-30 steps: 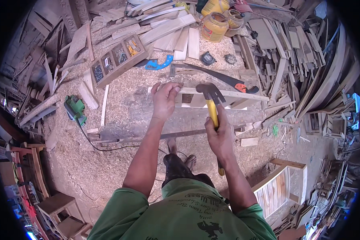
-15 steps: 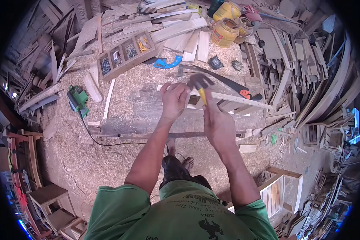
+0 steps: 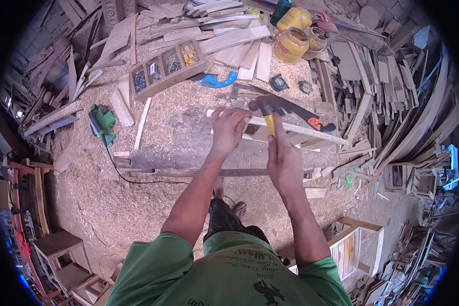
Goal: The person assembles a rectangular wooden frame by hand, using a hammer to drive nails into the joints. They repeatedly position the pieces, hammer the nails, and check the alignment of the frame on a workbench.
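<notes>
My right hand (image 3: 284, 160) is closed round the yellow handle of a claw hammer (image 3: 270, 122). Its dark head, smeared by motion, hovers over a slatted wooden frame (image 3: 311, 131) on the workbench (image 3: 183, 155). My left hand (image 3: 227, 131) rests at the frame's left end, thumb and fingers pinched together close to the hammer head. Whatever small thing the fingertips may hold is too small to make out. Just beyond the frame lies a handsaw (image 3: 296, 108) with a black blade and an orange-and-black handle.
A compartmented wooden box (image 3: 171, 71) of nails and small yellow items sits at the back left, beside a blue saw handle (image 3: 219, 80). A corded green power planer (image 3: 102, 124) lies left. Yellow jars (image 3: 290, 47) and stacked boards (image 3: 234, 38) stand behind. Shavings cover much of the surface.
The hammer head has turned, its claw now pointing more to the right. Both hands and the bench scene sit slightly further right in view; my left hand stays pinched at the frame's end.
</notes>
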`<state>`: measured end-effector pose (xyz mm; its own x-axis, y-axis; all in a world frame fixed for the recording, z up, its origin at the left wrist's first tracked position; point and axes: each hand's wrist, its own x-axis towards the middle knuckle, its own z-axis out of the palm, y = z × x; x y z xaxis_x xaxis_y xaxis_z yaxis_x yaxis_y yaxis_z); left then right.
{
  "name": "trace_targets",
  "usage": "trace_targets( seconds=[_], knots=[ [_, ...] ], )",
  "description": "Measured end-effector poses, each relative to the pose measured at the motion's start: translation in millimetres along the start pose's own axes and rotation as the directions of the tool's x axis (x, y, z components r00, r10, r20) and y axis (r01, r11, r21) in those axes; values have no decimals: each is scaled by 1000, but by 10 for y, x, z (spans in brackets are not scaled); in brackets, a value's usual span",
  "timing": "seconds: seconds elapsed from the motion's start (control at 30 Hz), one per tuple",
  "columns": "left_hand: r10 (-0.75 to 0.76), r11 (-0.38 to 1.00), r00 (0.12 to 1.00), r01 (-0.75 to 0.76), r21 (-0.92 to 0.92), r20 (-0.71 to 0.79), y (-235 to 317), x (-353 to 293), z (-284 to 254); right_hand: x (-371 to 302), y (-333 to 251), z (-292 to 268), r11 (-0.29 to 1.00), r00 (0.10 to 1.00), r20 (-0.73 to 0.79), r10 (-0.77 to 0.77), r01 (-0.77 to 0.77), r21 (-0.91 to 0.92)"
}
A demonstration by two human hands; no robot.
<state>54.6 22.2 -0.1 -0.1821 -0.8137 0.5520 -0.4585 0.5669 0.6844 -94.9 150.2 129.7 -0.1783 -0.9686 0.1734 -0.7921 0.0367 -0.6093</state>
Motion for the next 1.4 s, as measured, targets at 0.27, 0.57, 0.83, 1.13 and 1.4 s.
trace_targets(
  seconds=[0.27, 0.57, 0.83, 1.13, 1.4],
  knots=[
    [19, 997, 993, -26, 67, 113, 12, 93, -75, -85, 173, 90, 996, 996, -82, -21, 28, 80],
    [-145, 967, 738, -36, 254, 659, -294, 793, -412, -1038, 880, 835, 920, 941, 90, 326, -337, 200],
    [-145, 977, 685, -14, 212, 714, -439, 789, -446, -1107, 173, 1277, 883, 867, 303, 396, -450, 133],
    [-159, 973, 706, -8, 232, 690, -261, 726, -505, -383, -542, 2374, 944, 943, 255, 215, -268, 193],
    [-134, 963, 763, -49, 264, 632, -291, 647, -454, -403, -594, 2785, 892, 946, -30, 324, -294, 344]
  ],
)
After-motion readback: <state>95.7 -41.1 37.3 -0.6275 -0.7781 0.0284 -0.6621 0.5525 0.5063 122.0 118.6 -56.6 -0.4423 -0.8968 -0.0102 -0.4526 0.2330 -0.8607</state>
